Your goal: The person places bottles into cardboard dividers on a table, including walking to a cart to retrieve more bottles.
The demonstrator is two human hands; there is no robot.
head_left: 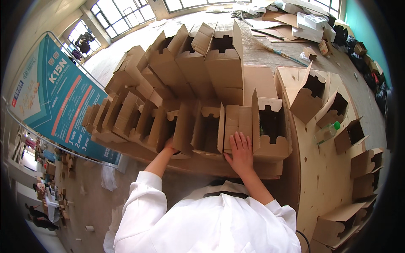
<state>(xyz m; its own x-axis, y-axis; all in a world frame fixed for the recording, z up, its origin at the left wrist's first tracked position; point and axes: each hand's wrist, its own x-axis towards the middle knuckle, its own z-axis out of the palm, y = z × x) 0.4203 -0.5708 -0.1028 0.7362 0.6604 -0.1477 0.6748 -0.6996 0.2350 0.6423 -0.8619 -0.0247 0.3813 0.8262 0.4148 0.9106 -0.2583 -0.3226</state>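
Observation:
My right hand (241, 155) lies flat, fingers stretched out, on the folded-down top of a brown cardboard box (238, 118). Beside it on the right stands a box (272, 126) with its flaps up and something dark inside. To its left is another open-topped box (207, 128) with cut-out notches. My left hand (170, 146) is at the near side of an open box (182, 126) in the same front row. Its fingers are mostly hidden against the cardboard, so their grip cannot be made out.
Taller open boxes (223, 69) stand behind the front row. On the right, a plywood table (308, 168) bears several open boxes and a clear bottle (327, 133) with a green cap. A teal banner stand (63, 101) rises at the left. Flattened cardboard (291, 20) and a broom (278, 52) lie farther back.

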